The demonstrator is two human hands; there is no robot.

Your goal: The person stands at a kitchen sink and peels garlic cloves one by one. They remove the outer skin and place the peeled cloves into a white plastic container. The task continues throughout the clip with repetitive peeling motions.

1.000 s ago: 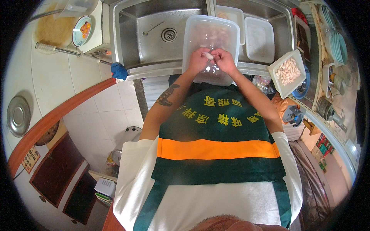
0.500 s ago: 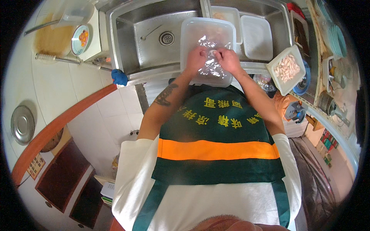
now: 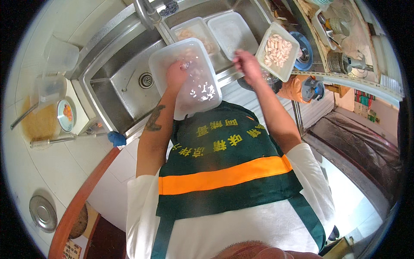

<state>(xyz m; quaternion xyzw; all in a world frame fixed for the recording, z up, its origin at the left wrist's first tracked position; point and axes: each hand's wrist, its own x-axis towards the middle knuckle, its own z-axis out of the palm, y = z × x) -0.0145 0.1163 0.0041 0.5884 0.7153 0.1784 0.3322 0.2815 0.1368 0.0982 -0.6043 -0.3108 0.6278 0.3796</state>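
Note:
A large translucent plastic tub [image 3: 204,103] of water stands across the near edge of the sink, against my apron. My left hand [image 3: 177,75] reaches into it, fingers pointing down to the water and partly lost in blur and glare, beside blurry pale pieces below the surface. My right hand [image 3: 247,65] is off to the right, above the sink's near rim, with its fingers curled closed; whatever they hold, if anything, is hidden. Just right of it stands a cream tray [image 3: 261,56] heaped with pale, finger-like pieces [image 3: 277,50].
In the right basin, a white tray [image 3: 233,36] lies beside a translucent container [image 3: 176,30] with pale pieces. The left basin [image 3: 129,71] has a drain, and a tap [image 3: 146,12] hangs over the divider. A blue basin [image 3: 304,52] sits at right.
My right hand has left the tub and moved right toward the cream tray, apart from my left hand. My left hand remains at the tub. The whole view has turned and shifted.

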